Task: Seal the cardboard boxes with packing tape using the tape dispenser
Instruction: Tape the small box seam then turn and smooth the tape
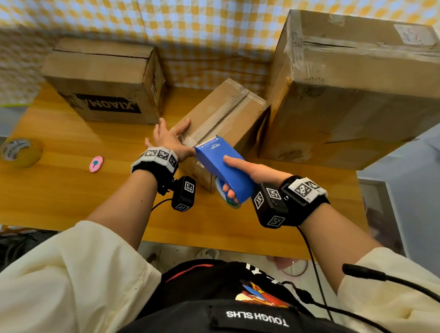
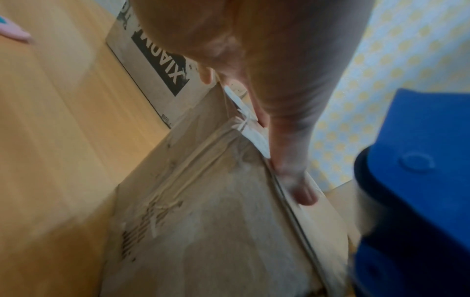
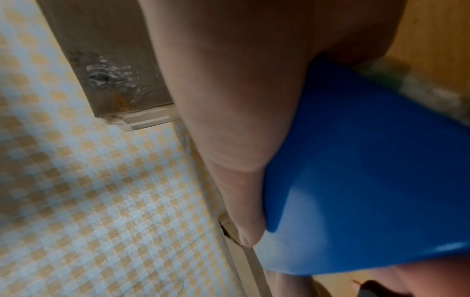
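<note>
A small cardboard box (image 1: 227, 112) sits slanted at the table's middle, with old tape along its top seam. My left hand (image 1: 173, 135) rests on its near left corner, fingers straight and spread; in the left wrist view the thumb (image 2: 300, 188) lies along the top edge of the box (image 2: 216, 221). My right hand (image 1: 228, 176) grips a blue tape dispenser (image 1: 221, 164), thumb on top and fingers curled underneath. The dispenser's front edge is at the near end of the box's top seam. In the right wrist view the thumb (image 3: 241, 150) presses on the blue dispenser (image 3: 368, 160).
A printed cardboard box (image 1: 103, 82) stands at the back left and a large taped box (image 1: 360, 92) at the right, both close to the small one. A spare tape roll (image 1: 21, 153) and a small pink object (image 1: 96, 164) lie on the wooden table (image 1: 57, 197) at the left.
</note>
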